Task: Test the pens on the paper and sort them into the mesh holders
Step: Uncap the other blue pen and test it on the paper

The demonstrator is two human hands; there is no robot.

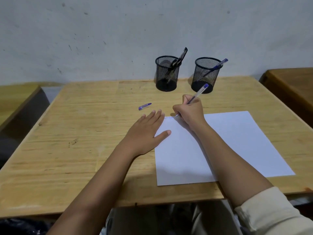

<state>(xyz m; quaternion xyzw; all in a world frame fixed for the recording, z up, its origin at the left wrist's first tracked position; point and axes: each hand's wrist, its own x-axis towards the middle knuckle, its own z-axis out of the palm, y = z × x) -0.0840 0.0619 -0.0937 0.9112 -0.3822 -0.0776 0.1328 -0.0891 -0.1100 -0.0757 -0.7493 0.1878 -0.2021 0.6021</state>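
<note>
Testing looks like the step in hand. The right hand [189, 112] grips a clear-barrelled ballpoint pen with a blue end plug [197, 94] in a writing hold. Its tip sits on the far left corner of the white sheet of paper [237, 141], where a short blue scribble [168, 117] shows. The pen's long axis slants up and away from that corner, towards the far edge of the pale wooden table [84, 133].

The left hand [147, 131] lies flat with straight fingers and holds nothing. Its palm is on the table at the paper's left edge and its thumb is on the sheet.

A small blue pen cap [145, 106] lies on the table just beyond the left fingertips, its length running roughly left to right. The left hand is clearly the nearer one to pick it up.

Two black wire-mesh cylinder holders stand near the table's far edge. The left holder [166, 73] carries dark pens [180, 58]. The right holder [205, 73] carries a blue pen [218, 65] and stands almost straight beyond the right hand, near it. If the ink counts as good, the right holder seems the likely one, and the right hand has a short reach forward to it.
</note>
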